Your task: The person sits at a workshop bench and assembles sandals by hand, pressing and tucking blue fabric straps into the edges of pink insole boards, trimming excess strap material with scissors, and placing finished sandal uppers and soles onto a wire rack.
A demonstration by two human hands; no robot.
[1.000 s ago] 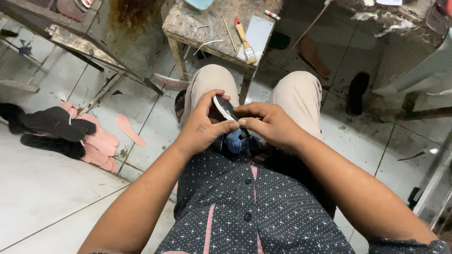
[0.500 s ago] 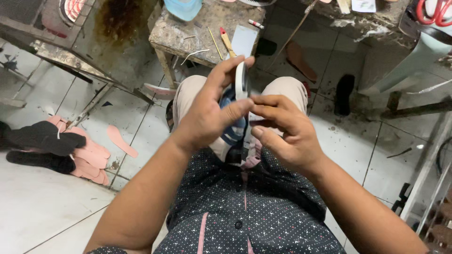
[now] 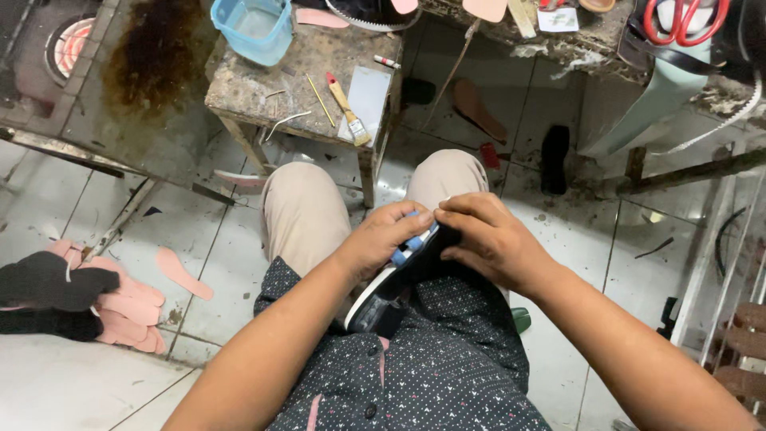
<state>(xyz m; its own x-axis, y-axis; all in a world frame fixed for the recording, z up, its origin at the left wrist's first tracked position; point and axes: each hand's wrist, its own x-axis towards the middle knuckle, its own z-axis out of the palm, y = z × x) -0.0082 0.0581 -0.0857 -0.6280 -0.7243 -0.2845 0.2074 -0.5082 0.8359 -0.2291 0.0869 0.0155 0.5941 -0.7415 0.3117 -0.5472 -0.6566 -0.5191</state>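
Observation:
I sit with a dark shoe (image 3: 391, 291) with a white sole edge and a blue part resting on my lap, its heel end toward my belly. My left hand (image 3: 383, 237) grips the shoe from the left, fingers curled over the blue part near the toe. My right hand (image 3: 491, 239) clamps the same end from the right, fingers bent over the black upper. Both hands meet at the shoe's far end, above my beige trousers (image 3: 307, 215).
A worn small table (image 3: 311, 76) stands in front with a blue plastic tub (image 3: 251, 28), a glue brush (image 3: 347, 108) and a white sheet (image 3: 369, 92). Pink insoles and black soles (image 3: 76, 299) lie on the tiled floor at left. Red scissors (image 3: 686, 20) rest on a bench at upper right.
The shoe, held up on edge in front of me half a second ago, has come down flat onto my lap, with both hands still gripping its far end.

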